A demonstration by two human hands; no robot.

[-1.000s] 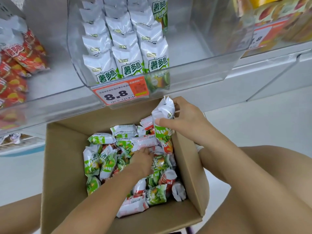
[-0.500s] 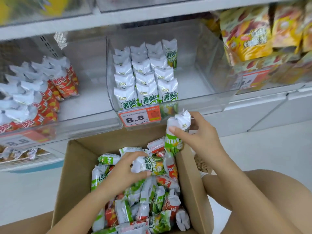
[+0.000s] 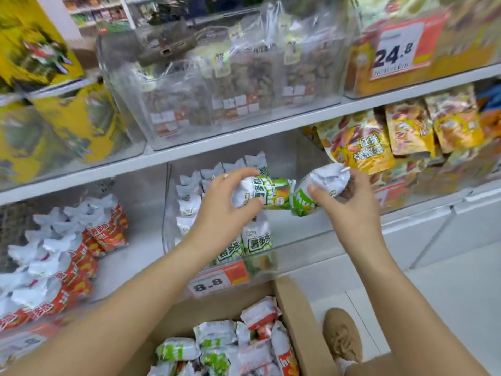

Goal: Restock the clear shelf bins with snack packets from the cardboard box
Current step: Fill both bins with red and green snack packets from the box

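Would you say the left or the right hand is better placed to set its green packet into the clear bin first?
Probably the left hand: its green packet hangs directly above the stocked rows in the clear bin; the right hand sits further right.

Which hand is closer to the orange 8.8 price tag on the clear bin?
Left. The left hand, gripping a green packet, is almost straight above the price tag. The right hand, gripping another packet, is farther off to the right.
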